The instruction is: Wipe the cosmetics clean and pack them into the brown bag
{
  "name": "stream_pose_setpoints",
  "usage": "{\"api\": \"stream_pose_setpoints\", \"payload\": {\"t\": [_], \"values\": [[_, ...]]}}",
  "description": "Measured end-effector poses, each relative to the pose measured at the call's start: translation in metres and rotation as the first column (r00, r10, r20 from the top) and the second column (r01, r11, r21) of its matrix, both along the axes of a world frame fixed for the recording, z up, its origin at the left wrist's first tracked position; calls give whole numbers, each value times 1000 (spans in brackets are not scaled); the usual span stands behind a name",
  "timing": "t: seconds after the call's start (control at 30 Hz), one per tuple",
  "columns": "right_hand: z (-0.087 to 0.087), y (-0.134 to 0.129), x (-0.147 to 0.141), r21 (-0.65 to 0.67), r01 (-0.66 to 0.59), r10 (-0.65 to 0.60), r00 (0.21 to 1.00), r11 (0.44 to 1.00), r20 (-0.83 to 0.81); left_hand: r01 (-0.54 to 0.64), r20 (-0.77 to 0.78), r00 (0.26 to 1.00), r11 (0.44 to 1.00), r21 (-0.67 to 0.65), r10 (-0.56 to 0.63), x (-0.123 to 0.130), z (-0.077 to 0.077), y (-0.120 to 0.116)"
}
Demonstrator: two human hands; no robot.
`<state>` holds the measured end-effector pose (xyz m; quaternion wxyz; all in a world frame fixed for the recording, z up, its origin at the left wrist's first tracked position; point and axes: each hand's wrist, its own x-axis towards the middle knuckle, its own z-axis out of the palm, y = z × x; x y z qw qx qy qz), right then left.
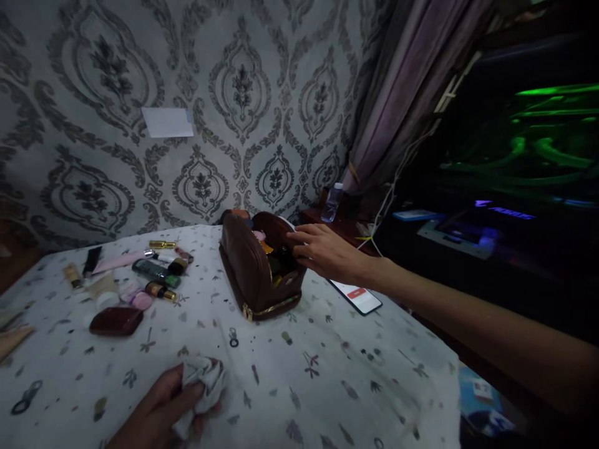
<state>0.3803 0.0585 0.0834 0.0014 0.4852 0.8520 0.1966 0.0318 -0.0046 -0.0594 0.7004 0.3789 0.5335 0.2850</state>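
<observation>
A brown zippered bag (246, 268) stands open on the patterned white cloth (262, 399), with small items inside it, among them something yellow. My right hand (327, 249) is at the bag's right side, its fingers apart and touching or just over the raised flap; it holds nothing. Low in the view, my left hand (163, 405) is closed around a crumpled pale cloth (206, 380), in front of the bag and off its surface.
Cosmetic tubes and bottles, including a dark green bottle (156, 272), lie at the left beside a dark red case (116, 320). A phone (358, 295) lies right of the bag. Behind stand a water bottle (332, 202) and a patterned wall (243, 125). A lit computer case (538, 143) is at right.
</observation>
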Motion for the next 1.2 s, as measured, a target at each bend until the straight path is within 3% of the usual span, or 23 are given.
{"api": "stream_pose_setpoints", "payload": {"t": [0.1,0.23,0.4,0.53,0.63,0.73,0.83,0.87,0.9,0.97,1.03,1.2], "values": [[-10,-4,-3,-19,-83,83,997,996,6,119,-2,993,987,105,-119,-2,4,2],[-27,-7,0,-8,-109,109,994,994,-21,186,50,979,970,157,-196,-3,5,7],[-43,-5,-1,153,-107,130,980,982,-153,247,117,953,940,237,-280,-6,2,12],[-46,-17,-31,275,-156,259,884,949,-390,217,45,969,928,304,-241,-11,7,18],[-56,-31,-65,243,-297,382,769,924,-513,154,-43,988,899,409,-149,-22,19,34],[-81,-40,-96,136,-432,420,678,892,-603,163,-248,969,791,590,-15,-45,33,64],[-110,-42,-118,63,-480,387,616,875,-686,288,-492,831,555,781,261,-78,45,94],[-119,-41,-124,51,-487,376,599,872,-707,361,-560,750,491,793,352,-90,47,101],[-125,-40,-130,39,-493,363,583,869,-727,444,-628,667,463,767,401,-100,47,107],[-134,-38,-140,7,-496,324,555,868,-766,617,-775,514,468,632,369,-118,46,113],[-136,-35,-150,-35,-499,275,533,866,-800,738,-872,406,465,489,272,-130,42,115],[-133,-33,-171,-137,-517,172,505,845,-846,845,-942,273,419,331,194,-134,43,120]]}}
